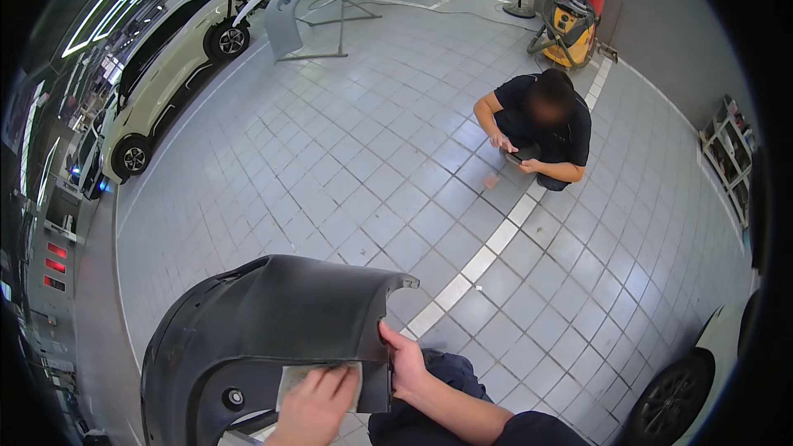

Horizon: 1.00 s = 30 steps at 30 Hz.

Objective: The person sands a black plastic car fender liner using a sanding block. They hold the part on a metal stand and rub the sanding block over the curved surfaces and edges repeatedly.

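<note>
A dark grey car bumper [322, 301], curved and matte, fills the lower left of the head view, with a round fitting [235, 398] in its lower part. My left hand [318, 400] presses a thin, pale grey-green pad [289, 380] against the bumper, its fingers bent over the sheet. Whether the pad is abrasive or cloth I cannot make out. At the bumper's right end, my right hand [406, 366] grips the edge, thumb on the near face and the other fingers mostly hidden.
Another person [545, 128] crouches on the tiled floor [363, 165], holding a small dark object. Beyond stands a yellow vacuum cleaner [568, 33]. A pale bumper rests on a metal stand [343, 25] at the back. A light-coloured car [169, 74] is at left, a car wheel [673, 396] at lower right.
</note>
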Motion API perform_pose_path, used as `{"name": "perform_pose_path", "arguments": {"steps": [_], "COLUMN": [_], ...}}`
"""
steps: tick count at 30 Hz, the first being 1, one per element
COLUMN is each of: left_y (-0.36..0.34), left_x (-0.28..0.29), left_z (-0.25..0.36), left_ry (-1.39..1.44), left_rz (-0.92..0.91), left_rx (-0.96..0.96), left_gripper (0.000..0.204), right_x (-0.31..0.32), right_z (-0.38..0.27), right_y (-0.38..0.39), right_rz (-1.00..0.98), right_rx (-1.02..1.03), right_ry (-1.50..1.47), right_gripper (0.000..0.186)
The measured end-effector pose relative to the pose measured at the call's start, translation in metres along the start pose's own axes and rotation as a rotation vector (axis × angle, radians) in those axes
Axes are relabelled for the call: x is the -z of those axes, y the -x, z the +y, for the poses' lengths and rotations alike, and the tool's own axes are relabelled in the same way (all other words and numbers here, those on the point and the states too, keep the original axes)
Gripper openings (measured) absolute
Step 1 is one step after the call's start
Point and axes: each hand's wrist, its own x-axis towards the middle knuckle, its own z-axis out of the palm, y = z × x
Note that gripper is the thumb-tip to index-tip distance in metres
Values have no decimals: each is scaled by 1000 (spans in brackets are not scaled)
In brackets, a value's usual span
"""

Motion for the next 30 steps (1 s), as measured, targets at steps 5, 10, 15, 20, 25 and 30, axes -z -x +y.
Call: {"name": "perform_pose_path", "arguments": {"steps": [5, 10, 15, 20, 25, 30], "left_y": [-15, -21, -5, -21, -18, -3], "left_x": [-8, -18, 3, -7, -13, 5], "left_z": [19, 28, -2, 19, 22, -2], "left_ry": [18, 104, 72, 84, 49, 46], "left_rz": [94, 54, -30, 35, -1, -81], "left_rx": [-58, -128, -64, -51, -25, 111], "left_gripper": [43, 43, 49, 47, 45, 45], "right_x": [1, 7, 9, 8, 7, 7], "right_z": [2, 1, 6, 4, -1, 8], "right_y": [-6, -8, -9, -9, -4, -9], "right_rz": [-91, -60, -100, -144, -103, -79], "right_rx": [3, 11, 25, -7, 18, -2], "right_ry": [-54, -108, -38, -80, -49, -32], "right_gripper": [40, 38, 40, 42, 42, 41]}}
